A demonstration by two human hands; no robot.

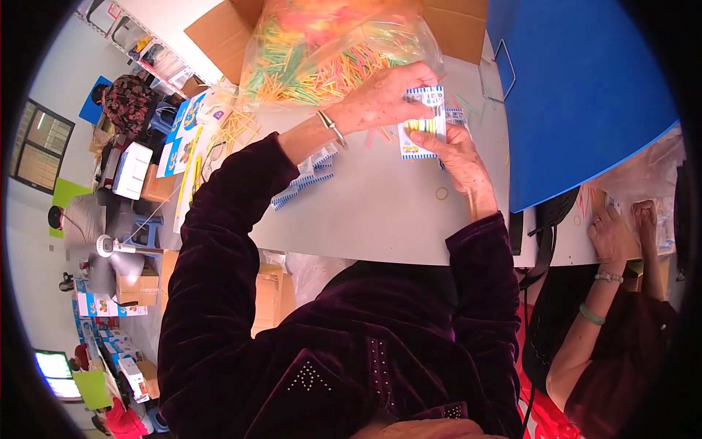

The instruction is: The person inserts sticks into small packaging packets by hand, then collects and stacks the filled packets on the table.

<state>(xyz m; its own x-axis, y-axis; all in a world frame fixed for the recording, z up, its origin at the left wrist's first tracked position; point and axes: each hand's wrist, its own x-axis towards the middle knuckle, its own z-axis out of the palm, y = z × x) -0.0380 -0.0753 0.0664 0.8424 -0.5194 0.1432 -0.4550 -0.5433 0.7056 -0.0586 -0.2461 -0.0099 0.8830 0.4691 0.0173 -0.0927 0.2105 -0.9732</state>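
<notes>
Showing, well left of the left hand (387, 95), loose yellow sticks (238, 130) on the pale table (365, 212). Presenting blue-striped packets (307, 183) below and left of the same hand, and a clear bag (314, 51) of coloured sticks (355, 69) just beyond it. Gripping, with left fingers closed on its upper part, a printed packet (437, 123) between both hands. Pressing the thumb of the right hand (464, 157) onto this packet's lower face, with fingers partly hidden behind. Including a thin ring (442, 193) on the table, below and left of the right hand. Displaying a blue panel (585, 95) to its right, and another person's hands (607, 230) farther right and lower.
</notes>
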